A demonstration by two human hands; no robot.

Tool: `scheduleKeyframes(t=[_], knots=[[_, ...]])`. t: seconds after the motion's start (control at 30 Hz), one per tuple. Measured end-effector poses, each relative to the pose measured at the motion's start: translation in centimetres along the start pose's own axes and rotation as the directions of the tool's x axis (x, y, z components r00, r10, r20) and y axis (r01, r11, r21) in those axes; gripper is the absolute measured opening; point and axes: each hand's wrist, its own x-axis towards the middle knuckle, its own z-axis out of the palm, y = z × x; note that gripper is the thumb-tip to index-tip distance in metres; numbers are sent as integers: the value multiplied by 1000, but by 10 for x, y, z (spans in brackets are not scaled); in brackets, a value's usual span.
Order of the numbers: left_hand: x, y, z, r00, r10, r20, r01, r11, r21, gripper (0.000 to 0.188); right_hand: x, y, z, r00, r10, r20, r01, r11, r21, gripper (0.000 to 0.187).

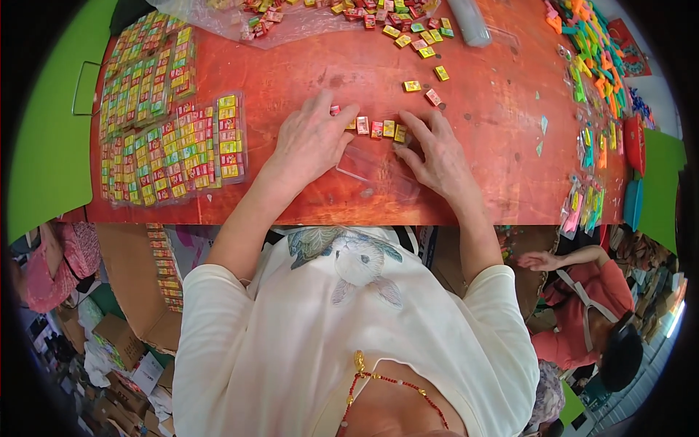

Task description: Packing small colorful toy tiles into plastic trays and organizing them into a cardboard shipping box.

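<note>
While the left end of the row of small boxes [376,130] is being covered by the left hand [348,125], a red box is being half hidden under its fingers. Finger and thumb are being held bent over the row; whether anything is being gripped cannot be told. At the right end, the last yellow box is being bracketed by the spread index finger and thumb of the right hand [398,130]; firm contact cannot be made out. The row is being kept between both hands on the red surface [262,80]. A clear tray [353,166] is being shown only by faint edges just below; its far side is being lost in glare.

The box pile [371,14] and plastic sheet [291,35] are being cut off by the upper edge, with a translucent cylinder [470,23] beside them. Three loose boxes [433,97] are being left near the right hand. The left side is being taken up by filled trays [231,138], the right by colourful plastic pieces [582,54] and small bagged items [579,200].
</note>
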Motion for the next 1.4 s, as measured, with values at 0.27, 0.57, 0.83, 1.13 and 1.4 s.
scheduleKeyframes(t=[0.27,0.57,0.83,1.13,1.4], knots=[[5,11,9,1000,26,-6,-26,1000,8,37,9,-13,18,1000,12,-14,-13,997,-80,45],[9,12,13,997,61,-54,-61,998,9,33,3,-20,14,987,-4,-160,-13,994,-106,47],[12,6,10,997,70,24,-68,996,-56,37,-55,-40,15,989,-77,128,101,975,-197,49],[12,6,11,997,74,1,-73,996,-60,29,-17,-21,-1,989,-66,-133,52,993,-103,37],[16,8,18,998,66,16,-66,998,-3,23,10,-1,6,999,-22,-50,8,965,-264,26]])
